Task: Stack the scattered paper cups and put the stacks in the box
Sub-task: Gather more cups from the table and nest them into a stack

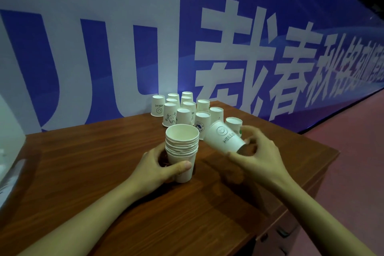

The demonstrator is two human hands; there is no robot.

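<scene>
Left hand point(158, 164) gripped the cup stack point(181, 151) on the bench point(83, 172), right hand point(255, 151) held a tipped cup point(224, 137) just beside the stack, upside-down cups point(187, 110) stood behind the stack.

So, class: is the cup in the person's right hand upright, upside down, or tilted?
Tilted. The HELLO cup lies slanted in the right hand, closed base toward the upright stack, mouth toward the palm.

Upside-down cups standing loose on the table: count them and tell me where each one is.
12, clustered at the far edge of the table: far-left HELLO cup; back five; middle four; front two. More may hide behind.
</scene>
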